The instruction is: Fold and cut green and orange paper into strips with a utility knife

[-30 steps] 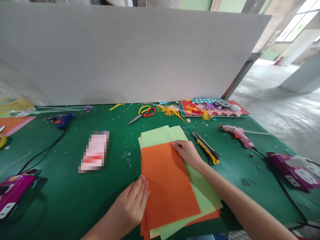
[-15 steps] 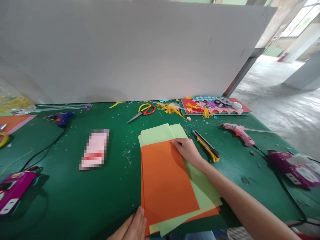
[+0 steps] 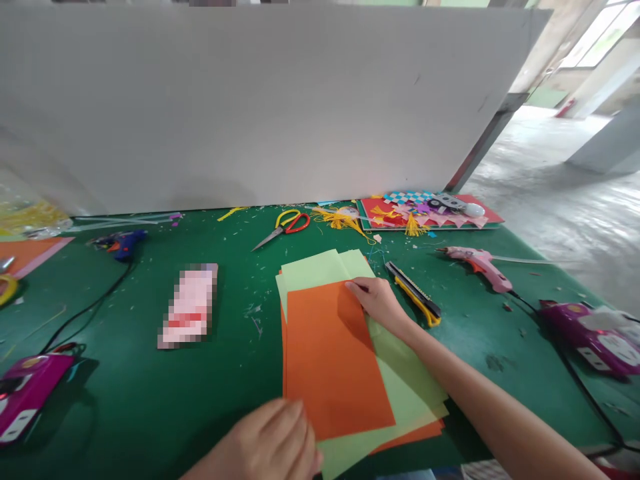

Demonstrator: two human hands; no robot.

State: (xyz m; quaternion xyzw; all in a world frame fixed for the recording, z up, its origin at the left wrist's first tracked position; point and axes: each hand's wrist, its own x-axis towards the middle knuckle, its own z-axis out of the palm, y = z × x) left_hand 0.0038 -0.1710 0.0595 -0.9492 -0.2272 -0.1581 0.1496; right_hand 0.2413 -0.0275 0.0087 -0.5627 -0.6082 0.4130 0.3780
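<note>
An orange sheet of paper (image 3: 335, 360) lies uppermost on a loose stack of light green paper (image 3: 410, 373) and more orange sheets. My right hand (image 3: 377, 303) pinches the orange sheet's upper right edge between thumb and fingers. At its lower left corner, my left hand (image 3: 275, 440) has its fingers curled over the paper; the hand is slightly blurred and covers that corner. Just right of my right hand lies a yellow and black utility knife (image 3: 414, 293). Beyond the stack, scissors (image 3: 283, 228) with one yellow and one red handle rest on the green tabletop (image 3: 240, 400).
A pink glue gun (image 3: 477, 267) and a purple power strip (image 3: 585, 333) are at right. Left are a blurred-out pink item (image 3: 190, 307), a blue glue gun (image 3: 125, 245) and another purple strip (image 3: 35, 393). Yellow tassels (image 3: 340, 217) lie below the white board (image 3: 280, 107).
My left hand has moved up and inward, from flat fingers at the sheet's left edge to curled fingers over its lower corner. My right hand keeps its pinch.
</note>
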